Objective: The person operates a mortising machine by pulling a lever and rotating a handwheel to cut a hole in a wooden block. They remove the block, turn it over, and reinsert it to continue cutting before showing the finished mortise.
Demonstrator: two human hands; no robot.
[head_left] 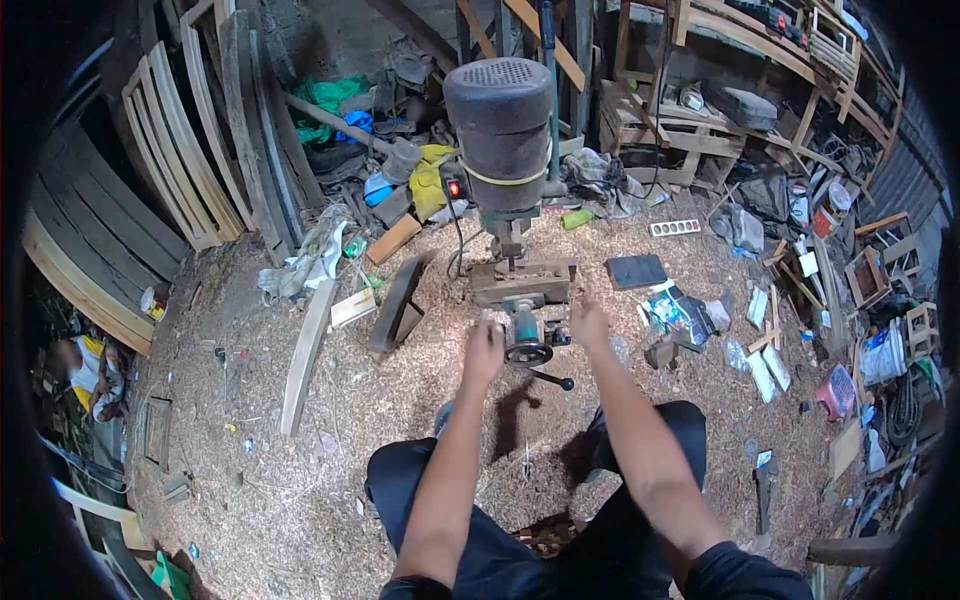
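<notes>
A dark motor housing (500, 130) stands upright in the middle, with a spindle below it over a wooden piece (518, 283) on the machine's bed. Under that sits a green clamp part with a round handwheel (528, 354) and a black-knobbed lever (552, 380). My left hand (485, 350) is just left of the handwheel, fingers curled, and what they hold, if anything, is too small to tell. On the other side my right hand (590, 328) is near the right end of the wooden piece, blurred, its fingers unclear.
Shavings cover the floor (300, 480). Long boards (310, 355) lie and lean at the left, where a person (90, 370) is at the edge. A power strip (675, 228), a dark block (636, 271) and a pink basket (837, 392) are at the right.
</notes>
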